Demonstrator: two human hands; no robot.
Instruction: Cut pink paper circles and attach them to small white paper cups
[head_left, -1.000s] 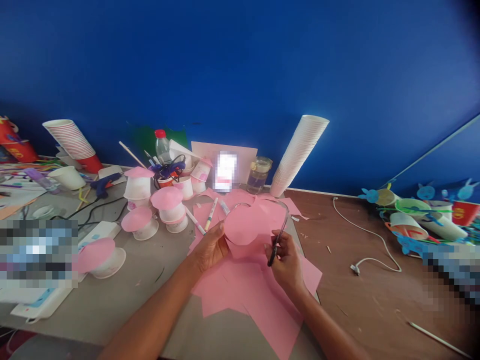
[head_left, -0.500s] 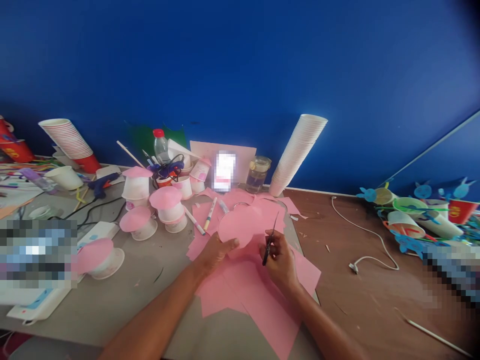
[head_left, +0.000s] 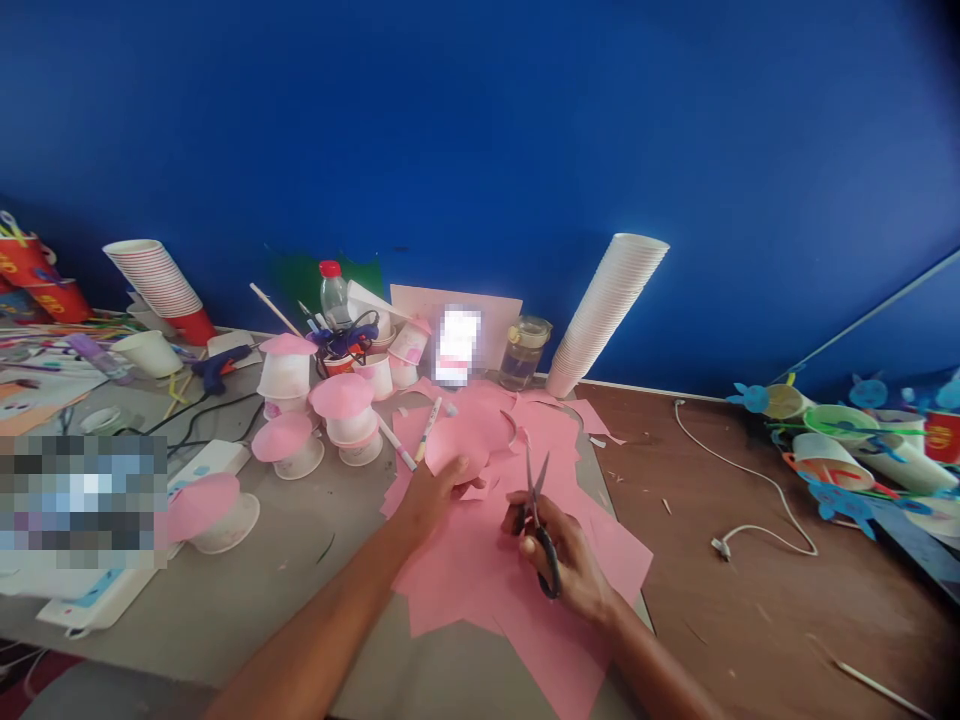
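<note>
My left hand [head_left: 444, 492] grips the near edge of a rounded pink paper piece [head_left: 456, 445], thumb on top. In my right hand [head_left: 559, 555] is a pair of black-handled scissors [head_left: 537, 500], fingers in the loops and blades parted, pointing away from me. The blades stand a little to the right of the paper piece, apart from it. Beneath both hands lie overlapping pink paper sheets [head_left: 480, 580]. Two markers [head_left: 428, 428] rest at the left edge of the sheets.
Several white paper cups with pink paper tops [head_left: 341, 396] stand on the left. Behind are a phone [head_left: 457, 345], a glass jar [head_left: 524, 352] and a tall leaning cup stack [head_left: 607, 315]. A white cable [head_left: 750, 455] and decorated cups [head_left: 832, 460] lie at right.
The scissors have opened and turned more into view, and my right hand has come slightly nearer me. My left hand has tilted the rounded paper piece leftward. The whole view has shifted slightly.
</note>
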